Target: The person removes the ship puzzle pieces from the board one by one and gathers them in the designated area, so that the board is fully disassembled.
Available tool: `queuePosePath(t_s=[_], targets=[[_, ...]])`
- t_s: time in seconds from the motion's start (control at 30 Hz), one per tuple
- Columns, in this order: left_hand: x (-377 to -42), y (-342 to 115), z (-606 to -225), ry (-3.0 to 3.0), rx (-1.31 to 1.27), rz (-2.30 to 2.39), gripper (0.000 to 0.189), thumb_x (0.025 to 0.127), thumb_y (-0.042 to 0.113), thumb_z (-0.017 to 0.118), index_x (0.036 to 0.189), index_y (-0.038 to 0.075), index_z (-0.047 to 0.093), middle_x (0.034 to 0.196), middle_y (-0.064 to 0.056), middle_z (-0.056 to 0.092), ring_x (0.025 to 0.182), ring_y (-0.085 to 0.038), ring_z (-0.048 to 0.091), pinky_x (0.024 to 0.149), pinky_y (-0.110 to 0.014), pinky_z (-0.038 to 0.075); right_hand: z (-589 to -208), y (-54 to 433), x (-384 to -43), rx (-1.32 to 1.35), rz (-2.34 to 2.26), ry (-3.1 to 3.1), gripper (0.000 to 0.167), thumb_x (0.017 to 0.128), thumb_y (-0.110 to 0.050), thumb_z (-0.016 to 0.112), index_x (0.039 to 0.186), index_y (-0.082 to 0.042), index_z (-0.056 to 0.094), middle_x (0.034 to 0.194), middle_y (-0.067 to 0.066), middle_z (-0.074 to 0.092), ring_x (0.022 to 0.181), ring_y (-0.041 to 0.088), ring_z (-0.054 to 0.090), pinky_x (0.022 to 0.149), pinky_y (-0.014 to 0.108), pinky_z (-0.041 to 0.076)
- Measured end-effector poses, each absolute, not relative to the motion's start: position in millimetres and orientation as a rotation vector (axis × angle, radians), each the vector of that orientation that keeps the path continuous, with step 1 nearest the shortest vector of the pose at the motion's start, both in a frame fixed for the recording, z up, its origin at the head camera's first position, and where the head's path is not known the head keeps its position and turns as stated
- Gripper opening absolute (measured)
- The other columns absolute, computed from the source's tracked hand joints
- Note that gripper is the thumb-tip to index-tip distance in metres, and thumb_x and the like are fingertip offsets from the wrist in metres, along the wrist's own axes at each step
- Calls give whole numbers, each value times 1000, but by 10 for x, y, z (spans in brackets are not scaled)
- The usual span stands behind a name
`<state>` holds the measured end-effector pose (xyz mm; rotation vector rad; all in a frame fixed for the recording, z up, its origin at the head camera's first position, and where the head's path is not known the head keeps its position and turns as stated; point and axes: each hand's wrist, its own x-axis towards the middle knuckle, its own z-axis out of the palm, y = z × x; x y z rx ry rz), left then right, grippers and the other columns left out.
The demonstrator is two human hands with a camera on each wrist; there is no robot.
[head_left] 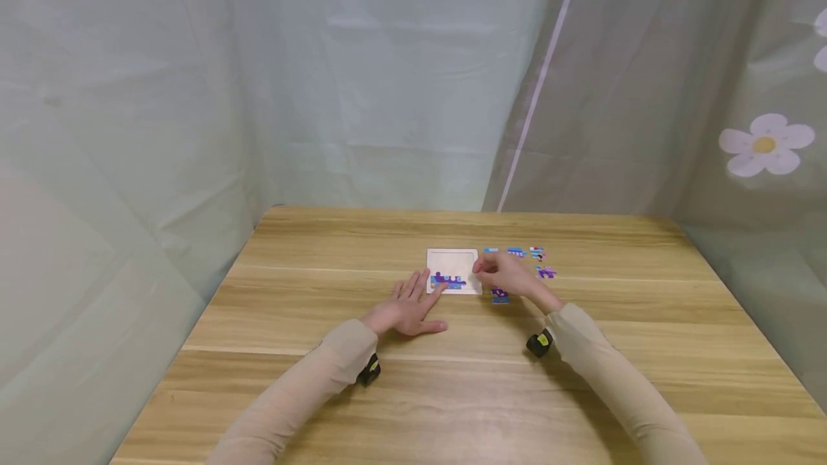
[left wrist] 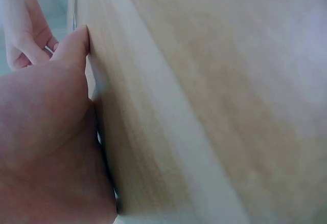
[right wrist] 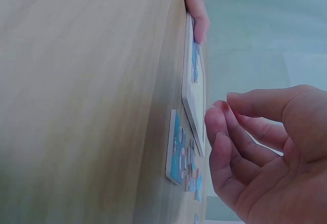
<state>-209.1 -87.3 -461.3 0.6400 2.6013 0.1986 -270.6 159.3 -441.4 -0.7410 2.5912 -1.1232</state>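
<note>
A white puzzle tray (head_left: pixel 457 262) lies flat on the table, with several joined purple and blue jigsaw pieces (head_left: pixel 446 281) along its near side. My left hand (head_left: pixel 408 311) is spread palm down at the tray's near left corner, one fingertip resting on those pieces. Over the tray's right edge hovers my right hand (head_left: pixel 509 275), its thumb close to bent fingertips. In the right wrist view that hand (right wrist: pixel 265 152) shows nothing between thumb and fingers. Below it sits a purple and blue jigsaw piece (head_left: pixel 500 296), partly covered in the head view.
Right of the tray lie more loose pieces: a purple one (head_left: pixel 545 273), a blue one (head_left: pixel 516 252) and a multicoloured one (head_left: pixel 537 252). The wooden table (head_left: pixel 323 235) backs onto a pale curtain (head_left: pixel 400 92), with another curtain at the right.
</note>
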Motion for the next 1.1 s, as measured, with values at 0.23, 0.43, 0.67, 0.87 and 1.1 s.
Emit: queuePosePath(t_s=[0.23, 0.43, 0.67, 0.87, 1.1], targets=[[-2116, -870, -4653, 2598, 622, 204, 85, 94, 66, 39, 156, 30, -6, 159, -15, -26, 148, -35, -18, 119, -59, -4, -4419, 1569, -2723, -909, -1153, 2610, 7, 88, -9, 64, 93, -5, 67, 85, 7, 72, 76, 13, 66, 71, 28, 54], [-2104, -876, -4625, 2590, 632, 206, 85, 94, 67, 37, 156, 30, -8, 159, -16, -26, 148, -35, -18, 119, -59, -4, -4417, 1497, -2731, -814, -1130, 2612, 8, 90, -5, 64, 97, -2, 67, 92, 10, 72, 82, 17, 67, 78, 34, 56], [-2119, -872, -4670, 2589, 616, 202, 86, 93, 68, 38, 155, 31, -8, 158, -13, -28, 148, -33, -20, 119, -59, -5, -4417, 1442, -2734, -783, -1103, 2609, 10, 89, -5, 66, 98, -1, 66, 91, 9, 71, 80, 14, 64, 74, 29, 55], [-2143, -872, -4722, 2608, 610, 195, 87, 92, 70, 38, 155, 32, -8, 158, -12, -28, 148, -33, -20, 119, -59, -5, -4418, 1388, -2751, -765, -1044, 2629, 17, 87, -8, 70, 102, -2, 66, 93, 9, 70, 83, 16, 66, 77, 31, 56], [-2119, -873, -4696, 2608, 612, 201, 86, 93, 69, 37, 155, 32, -7, 159, -13, -27, 148, -33, -19, 119, -59, -4, -4444, 1309, -2754, -760, -984, 2600, 31, 81, -11, 77, 108, 0, 66, 100, 13, 71, 92, 22, 67, 84, 33, 57]])
